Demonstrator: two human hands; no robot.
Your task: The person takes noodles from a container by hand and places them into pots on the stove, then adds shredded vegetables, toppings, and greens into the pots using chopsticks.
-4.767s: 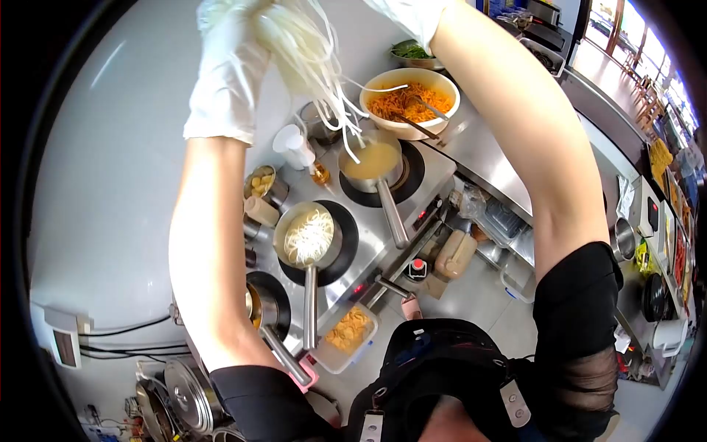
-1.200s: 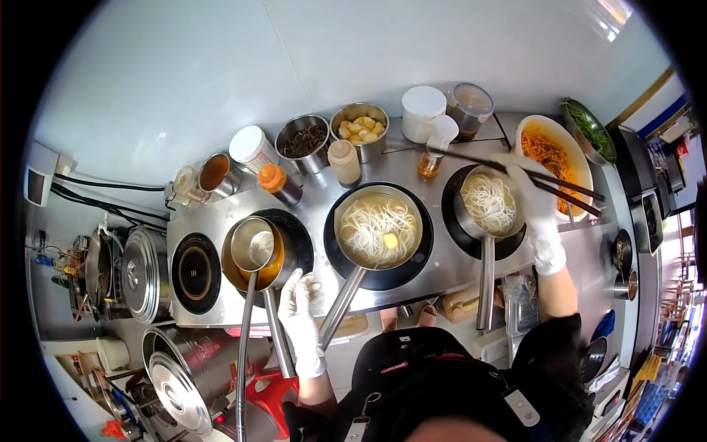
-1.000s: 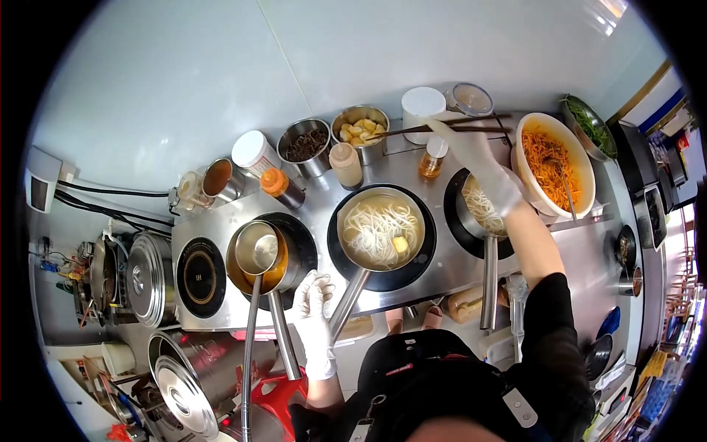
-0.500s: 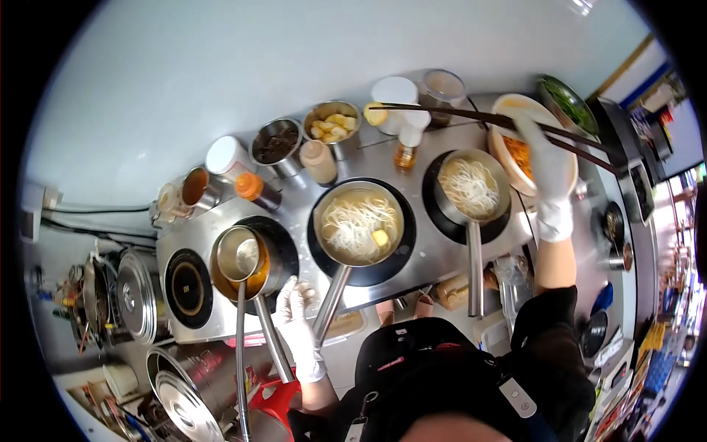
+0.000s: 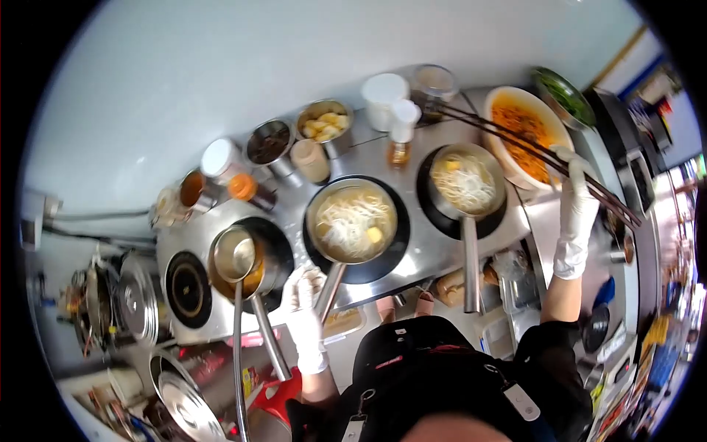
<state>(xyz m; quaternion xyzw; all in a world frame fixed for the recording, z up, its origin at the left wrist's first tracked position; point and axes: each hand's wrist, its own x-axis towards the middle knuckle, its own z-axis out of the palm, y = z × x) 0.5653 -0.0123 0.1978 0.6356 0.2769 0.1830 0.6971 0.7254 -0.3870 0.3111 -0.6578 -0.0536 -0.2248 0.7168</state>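
Observation:
My right hand (image 5: 577,202), in a white glove, grips long dark chopsticks (image 5: 523,142) that reach left over the bowl of orange shreds (image 5: 519,136). Below their tips, the right saucepan (image 5: 469,214) holds white noodles (image 5: 465,186) and a yellow piece (image 5: 452,165). Noodles (image 5: 346,225) with another yellow piece (image 5: 374,235) lie in the middle saucepan (image 5: 339,258). My left hand (image 5: 302,309), also gloved, is beside that pan's handle (image 5: 331,292), fingers loosely bent and apart, holding nothing visible.
A ladle (image 5: 234,255) rests over the left pan (image 5: 259,302). Behind the burners stand a pot of yellow pieces (image 5: 325,127), a pot of dark strips (image 5: 269,143), an orange-capped bottle (image 5: 250,190) and white-lidded tubs (image 5: 384,102). Greens (image 5: 563,96) sit at the back right.
A yellow piece, held by the chopsticks half a second ago, now lies in the right saucepan. My right hand has moved right and down with the chopsticks. The view has shifted slightly.

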